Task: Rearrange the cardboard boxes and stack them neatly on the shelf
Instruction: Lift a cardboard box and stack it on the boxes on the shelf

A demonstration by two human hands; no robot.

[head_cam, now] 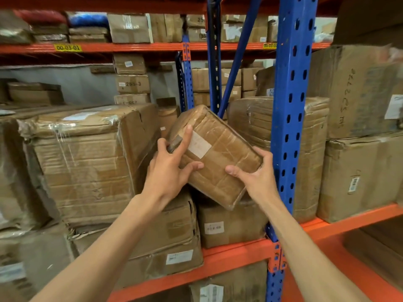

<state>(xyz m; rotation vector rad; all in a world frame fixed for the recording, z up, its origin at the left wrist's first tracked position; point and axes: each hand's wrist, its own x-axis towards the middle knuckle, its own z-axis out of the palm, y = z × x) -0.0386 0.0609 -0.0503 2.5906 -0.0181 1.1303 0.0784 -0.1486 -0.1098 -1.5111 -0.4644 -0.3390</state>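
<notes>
A small taped cardboard box (220,155) with a white label is tilted in mid-air in front of the shelf. My left hand (172,168) grips its left edge, fingers spread over the face. My right hand (255,173) holds its lower right corner. Below it a box with a barcode label (231,223) stands on the orange shelf beam (235,251). A large plastic-wrapped box (87,162) sits to the left, on top of a flatter crushed box (168,243).
A blue upright post (290,118) stands just right of the held box. Behind it is a wrapped box (250,120). More large boxes (359,173) fill the right bay. Stacked boxes (130,83) crowd the rear rack and the upper shelf.
</notes>
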